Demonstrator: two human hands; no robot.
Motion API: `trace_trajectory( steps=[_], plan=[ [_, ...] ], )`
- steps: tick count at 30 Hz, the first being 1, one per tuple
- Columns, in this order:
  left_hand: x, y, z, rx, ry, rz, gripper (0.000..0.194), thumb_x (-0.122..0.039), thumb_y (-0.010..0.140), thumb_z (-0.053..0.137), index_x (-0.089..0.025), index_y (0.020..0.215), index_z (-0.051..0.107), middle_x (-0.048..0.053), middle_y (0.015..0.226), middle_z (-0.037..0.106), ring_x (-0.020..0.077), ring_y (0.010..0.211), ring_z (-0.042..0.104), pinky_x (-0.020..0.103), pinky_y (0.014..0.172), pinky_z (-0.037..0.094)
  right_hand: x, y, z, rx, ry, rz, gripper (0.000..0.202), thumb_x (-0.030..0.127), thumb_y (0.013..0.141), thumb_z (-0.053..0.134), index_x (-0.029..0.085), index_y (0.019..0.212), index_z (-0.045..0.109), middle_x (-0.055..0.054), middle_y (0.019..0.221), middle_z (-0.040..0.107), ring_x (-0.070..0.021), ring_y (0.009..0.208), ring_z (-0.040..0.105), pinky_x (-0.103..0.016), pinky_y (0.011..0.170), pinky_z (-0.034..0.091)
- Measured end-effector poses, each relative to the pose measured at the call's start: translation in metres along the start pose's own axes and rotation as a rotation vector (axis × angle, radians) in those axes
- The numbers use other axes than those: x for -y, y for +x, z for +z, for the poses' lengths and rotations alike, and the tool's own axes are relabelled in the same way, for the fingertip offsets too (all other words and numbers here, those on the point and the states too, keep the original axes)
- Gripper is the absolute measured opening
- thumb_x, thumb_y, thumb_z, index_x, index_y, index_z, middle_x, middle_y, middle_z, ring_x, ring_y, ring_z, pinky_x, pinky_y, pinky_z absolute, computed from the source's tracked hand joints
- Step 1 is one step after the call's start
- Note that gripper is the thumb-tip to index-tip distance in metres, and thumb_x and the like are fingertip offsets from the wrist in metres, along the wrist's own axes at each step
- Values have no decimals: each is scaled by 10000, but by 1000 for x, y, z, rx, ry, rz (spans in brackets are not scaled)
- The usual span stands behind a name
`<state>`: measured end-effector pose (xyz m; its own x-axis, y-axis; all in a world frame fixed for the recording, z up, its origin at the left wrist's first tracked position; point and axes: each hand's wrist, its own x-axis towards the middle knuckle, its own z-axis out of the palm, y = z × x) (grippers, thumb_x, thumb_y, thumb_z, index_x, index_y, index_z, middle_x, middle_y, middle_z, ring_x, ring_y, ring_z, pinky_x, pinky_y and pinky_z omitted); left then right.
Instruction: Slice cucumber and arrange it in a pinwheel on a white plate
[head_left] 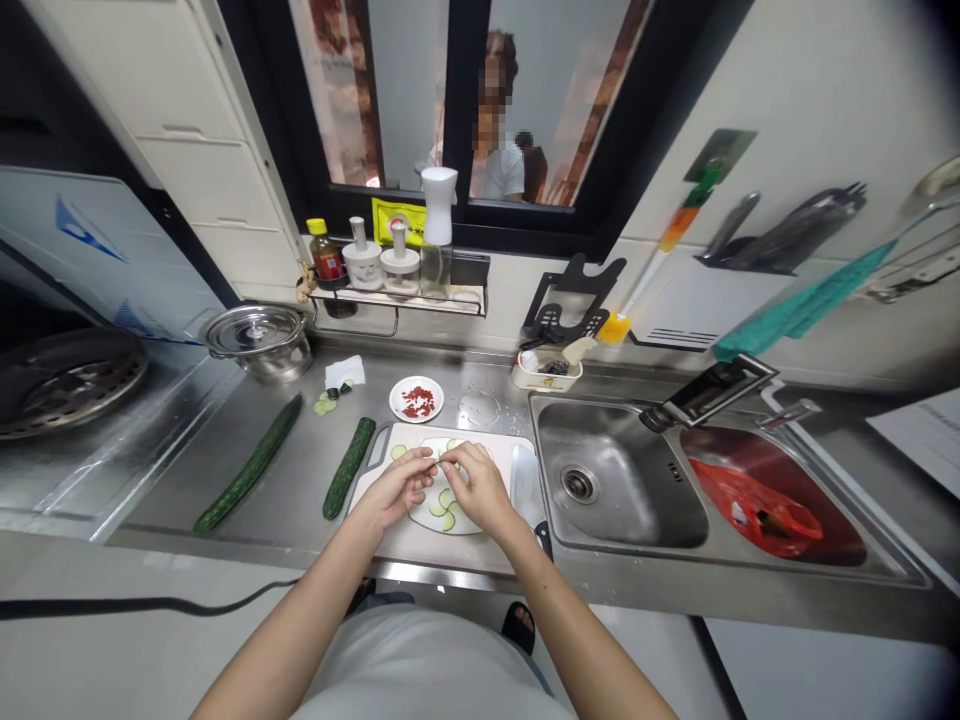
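My left hand [401,487] and my right hand [475,487] meet above a white plate [420,521] on the cutting board [390,545]. Their fingertips pinch together on a small, thin green item, probably a cucumber slice [438,462]. More cucumber slices [445,510] lie fanned out on the plate, and one slice [398,452] rests near its upper left. A knife [526,485] lies along the board's right side. Left of the board are a cut cucumber [349,468] and a longer whole one [251,467]. Red chopped pieces [418,402] sit on a small plate behind the board.
The double sink [622,480] is at the right, with a red bag [757,510] in its far basin. A lidded pot [259,342] stands back left. Bottles and jars [362,262] fill a wall shelf. A person [495,150] shows in the window.
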<state>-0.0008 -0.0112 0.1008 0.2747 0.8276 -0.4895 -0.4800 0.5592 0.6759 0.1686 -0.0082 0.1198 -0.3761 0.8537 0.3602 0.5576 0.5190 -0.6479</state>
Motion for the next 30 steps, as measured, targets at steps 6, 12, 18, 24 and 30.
trace_trajectory(
  steps=[6, 12, 18, 24, 30],
  plan=[
    [-11, -6, 4, -111, 314, 124, 477, -319, 630, 739, -213, 1046, 533, -15, 745, 629, 79, 611, 552, 146, 456, 260, -2, -2, 2, 35, -27, 6, 182, 246, 914, 450, 212, 918, 629, -56, 879, 609, -196, 873, 513, -321, 779, 403],
    [-19, -7, 3, -140, 463, 186, 474, -307, 588, 733, -210, 1010, 540, -52, 646, 584, 75, 566, 510, 160, 472, 248, -1, 0, 2, 49, -57, -27, 174, 268, 912, 470, 213, 932, 634, -58, 890, 612, -199, 884, 515, -319, 775, 404],
    [-19, -3, -3, -117, 520, 238, 487, -335, 612, 740, -198, 1044, 561, -63, 609, 560, 79, 541, 509, 174, 501, 301, -1, 3, -1, 87, -126, -89, 190, 287, 923, 462, 216, 950, 636, -63, 893, 616, -197, 859, 510, -314, 752, 398],
    [-18, 0, -8, -68, 574, 319, 497, -353, 622, 758, -195, 1053, 566, -48, 643, 571, 106, 628, 554, 207, 612, 385, -4, 5, 0, 103, -171, -136, 178, 265, 921, 472, 222, 908, 644, -51, 828, 597, -191, 833, 494, -303, 736, 383],
    [-20, 5, -11, -6, 592, 375, 496, -319, 634, 756, -202, 1066, 543, -43, 679, 566, 108, 672, 557, 222, 677, 403, -5, 7, 4, 140, -139, -80, 130, 225, 895, 495, 217, 851, 617, -35, 815, 593, -179, 817, 490, -289, 721, 378]
  ],
)
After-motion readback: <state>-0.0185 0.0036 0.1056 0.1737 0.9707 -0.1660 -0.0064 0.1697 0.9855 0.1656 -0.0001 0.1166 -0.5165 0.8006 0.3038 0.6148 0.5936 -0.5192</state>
